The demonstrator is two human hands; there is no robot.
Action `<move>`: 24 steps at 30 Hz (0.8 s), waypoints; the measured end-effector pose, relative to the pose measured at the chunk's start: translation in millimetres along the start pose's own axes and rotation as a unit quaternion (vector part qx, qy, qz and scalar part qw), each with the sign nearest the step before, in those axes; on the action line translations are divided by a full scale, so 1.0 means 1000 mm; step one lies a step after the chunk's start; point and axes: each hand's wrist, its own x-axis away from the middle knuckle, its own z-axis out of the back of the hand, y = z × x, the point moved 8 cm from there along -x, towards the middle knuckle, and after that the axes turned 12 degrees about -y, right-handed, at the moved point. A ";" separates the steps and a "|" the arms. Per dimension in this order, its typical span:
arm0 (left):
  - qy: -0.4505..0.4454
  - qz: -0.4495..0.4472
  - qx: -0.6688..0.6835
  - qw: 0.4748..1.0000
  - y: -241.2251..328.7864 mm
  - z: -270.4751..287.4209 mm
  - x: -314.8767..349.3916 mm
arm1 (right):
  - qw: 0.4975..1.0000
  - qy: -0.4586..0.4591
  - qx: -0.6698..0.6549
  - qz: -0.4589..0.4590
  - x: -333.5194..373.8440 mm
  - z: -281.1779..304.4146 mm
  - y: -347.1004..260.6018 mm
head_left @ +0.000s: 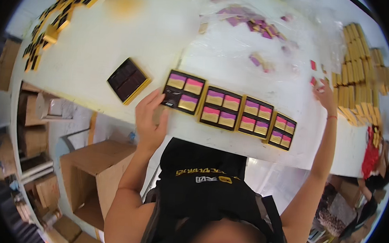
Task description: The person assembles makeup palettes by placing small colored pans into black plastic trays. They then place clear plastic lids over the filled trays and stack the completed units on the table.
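Observation:
My left hand (pixel 151 119) lies at the left edge of a black box with a gold rim (pixel 199 90); its fingers are stretched and touch the corner by an unfilled slot. Three other slots of that box hold small purple-and-gold or pink-and-gold packets (pixel 188 102). To its right stand three similar boxes (pixel 221 108), (pixel 256 117), (pixel 282 131), each filled with pink and purple packets. My right hand (pixel 326 97) reaches out at the far right, fingers apart, its fingertips at a small red packet (pixel 313 80). Whether it grips that packet is hard to see.
An unfilled dark box (pixel 128 80) sits left of the row. Purple packets (pixel 267 29) lie on clear plastic film at the back. Gold boxes (pixel 356 69) are stacked at the right, more black-and-gold boxes (pixel 58 22) at the far left. An open carton (pixel 91 177) stands below the table.

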 end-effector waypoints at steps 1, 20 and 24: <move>-0.009 0.003 0.009 1.000 -0.001 -0.003 0.002 | 0.997 -0.010 0.052 0.054 -0.003 0.002 -0.005; 0.016 0.047 0.086 0.995 -0.020 0.000 0.007 | 0.855 -0.285 -0.318 0.295 0.107 -0.146 -0.465; 0.017 0.086 0.137 0.987 -0.031 -0.005 0.012 | 0.874 -0.247 -0.238 0.344 0.102 -0.195 -0.482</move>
